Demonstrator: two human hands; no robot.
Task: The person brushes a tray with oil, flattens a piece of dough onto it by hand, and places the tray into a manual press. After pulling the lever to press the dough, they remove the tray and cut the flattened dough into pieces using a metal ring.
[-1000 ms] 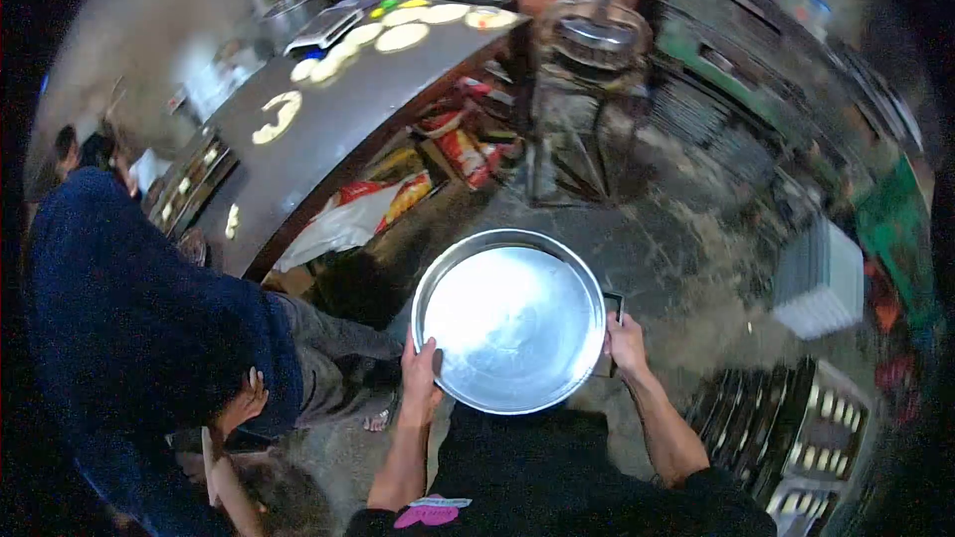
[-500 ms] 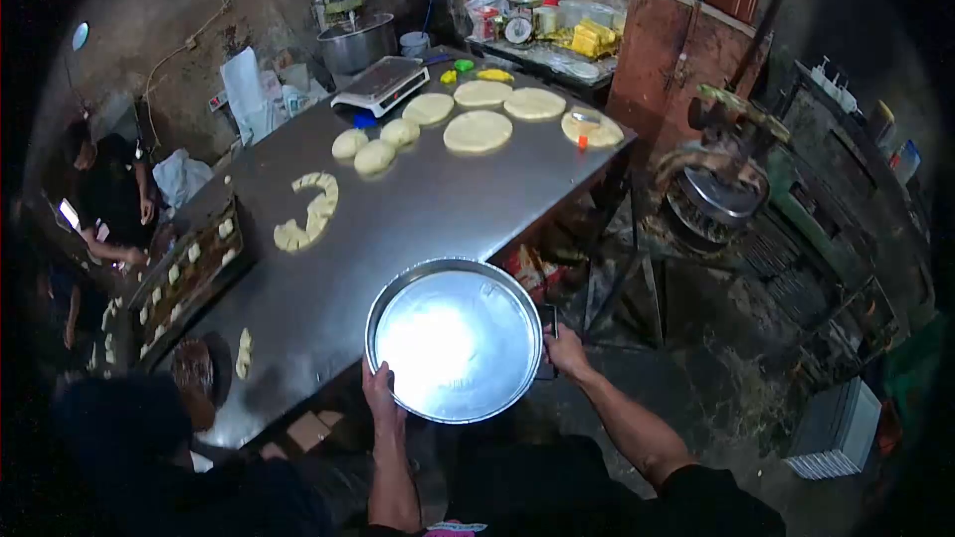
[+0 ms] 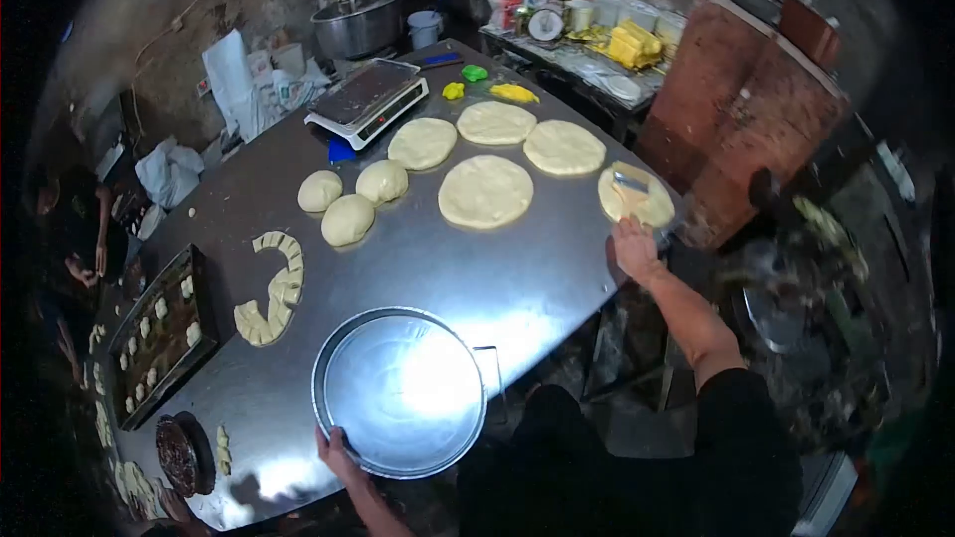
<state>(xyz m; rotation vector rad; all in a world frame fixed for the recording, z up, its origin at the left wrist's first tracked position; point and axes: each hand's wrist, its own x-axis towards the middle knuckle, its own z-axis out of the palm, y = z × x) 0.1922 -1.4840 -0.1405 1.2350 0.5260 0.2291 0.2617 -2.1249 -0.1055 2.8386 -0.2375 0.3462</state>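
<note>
A large round metal pan [image 3: 398, 393] is at the table's near edge, a wire handle on its right side. My left hand [image 3: 340, 455] grips the pan's lower left rim. My right hand [image 3: 637, 247] reaches to the far right edge of the table, its fingers closed at the handle end of a brush [image 3: 631, 189] that lies over a flat dough disc [image 3: 654, 207]. Several more flat discs, one of them at the middle [image 3: 485, 192], lie to the left. Beside them are three dough balls [image 3: 347, 220]. A curved strip of cut dough [image 3: 286, 286] lies left of the pan.
A digital scale [image 3: 368, 104] stands at the back of the metal table [image 3: 398, 264]. On the left are a tray of small dough pieces [image 3: 164, 333] and a round dark dish [image 3: 179, 454]. Another person [image 3: 80, 249] is at far left. A reddish cabinet [image 3: 741, 109] stands at right.
My right hand has left the pan's handle and reached forward to the brush. The pan, still in my left hand, has moved left, over the table. The view has shifted.
</note>
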